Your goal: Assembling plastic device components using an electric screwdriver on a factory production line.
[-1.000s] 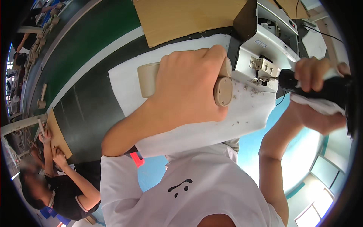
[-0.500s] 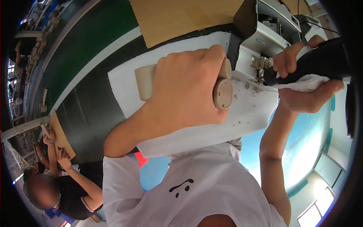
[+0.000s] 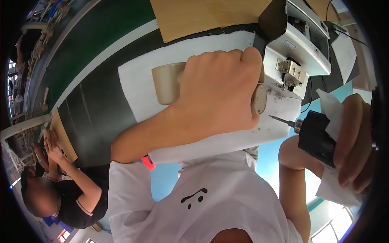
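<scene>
My left hand [image 3: 221, 89] is wrapped around a beige plastic housing [image 3: 167, 84], held over a white sheet [image 3: 133, 85]. The housing's wide end sticks out at the left of my fist. At the right, its rounded end piece [image 3: 259, 100] shows a small hole. My right hand [image 3: 353, 141] grips a black electric screwdriver [image 3: 318, 131] with white cloth [image 3: 335, 113] around its body. The screwdriver lies nearly level, its thin bit [image 3: 282, 120] pointing left, a short gap from the end piece. Whether a screw sits on the bit is too small to tell.
A metal screw feeder [image 3: 304, 48] stands at the upper right. Small dark screws [image 3: 279, 96] lie scattered on the sheet beside it. Cardboard [image 3: 210, 18] covers the far bench. At the lower left, a co-worker [image 3: 77, 198] works with both hands. A red object [image 3: 148, 163] shows below my left forearm.
My right hand has drawn the screwdriver away from the feeder's outlet and turned its bit toward the housing. My left hand has shifted slightly right with the housing.
</scene>
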The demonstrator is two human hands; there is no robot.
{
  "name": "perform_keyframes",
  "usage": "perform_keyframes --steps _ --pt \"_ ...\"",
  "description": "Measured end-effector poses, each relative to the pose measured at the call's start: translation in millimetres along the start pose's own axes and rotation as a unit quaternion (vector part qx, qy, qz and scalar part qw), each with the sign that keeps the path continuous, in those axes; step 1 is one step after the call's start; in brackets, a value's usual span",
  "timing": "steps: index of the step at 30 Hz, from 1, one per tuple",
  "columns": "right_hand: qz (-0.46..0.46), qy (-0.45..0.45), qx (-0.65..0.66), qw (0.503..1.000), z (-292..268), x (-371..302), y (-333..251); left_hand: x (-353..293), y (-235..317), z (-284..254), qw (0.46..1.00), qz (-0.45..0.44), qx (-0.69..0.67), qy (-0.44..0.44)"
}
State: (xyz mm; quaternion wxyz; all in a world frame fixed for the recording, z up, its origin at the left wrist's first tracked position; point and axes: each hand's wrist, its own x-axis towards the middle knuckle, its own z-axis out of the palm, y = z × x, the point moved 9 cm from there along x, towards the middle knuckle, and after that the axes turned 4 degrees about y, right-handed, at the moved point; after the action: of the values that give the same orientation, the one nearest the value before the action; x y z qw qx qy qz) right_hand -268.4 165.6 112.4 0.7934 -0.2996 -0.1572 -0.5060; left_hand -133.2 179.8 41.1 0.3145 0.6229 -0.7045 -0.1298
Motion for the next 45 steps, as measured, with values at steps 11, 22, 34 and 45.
perform_keyframes --steps 11,22,34,45 --pt "0.04 -0.199 -0.275 0.94 -11.9 13.9 -11.0 1.7 -3.5 6.7 0.998 -0.032 0.024 -0.042" --pt "0.082 -0.168 -0.327 0.926 -40.5 10.0 -10.8 -4.1 -9.8 7.7 0.999 -0.031 0.027 -0.029" --pt "0.249 -0.316 -0.329 0.855 -1.4 19.8 11.2 9.6 8.9 23.8 1.0 0.026 -0.01 -0.008" --pt "0.006 0.001 -0.29 0.957 -70.0 -39.8 -92.9 19.0 -41.4 -25.5 0.995 -0.006 -0.048 0.082"
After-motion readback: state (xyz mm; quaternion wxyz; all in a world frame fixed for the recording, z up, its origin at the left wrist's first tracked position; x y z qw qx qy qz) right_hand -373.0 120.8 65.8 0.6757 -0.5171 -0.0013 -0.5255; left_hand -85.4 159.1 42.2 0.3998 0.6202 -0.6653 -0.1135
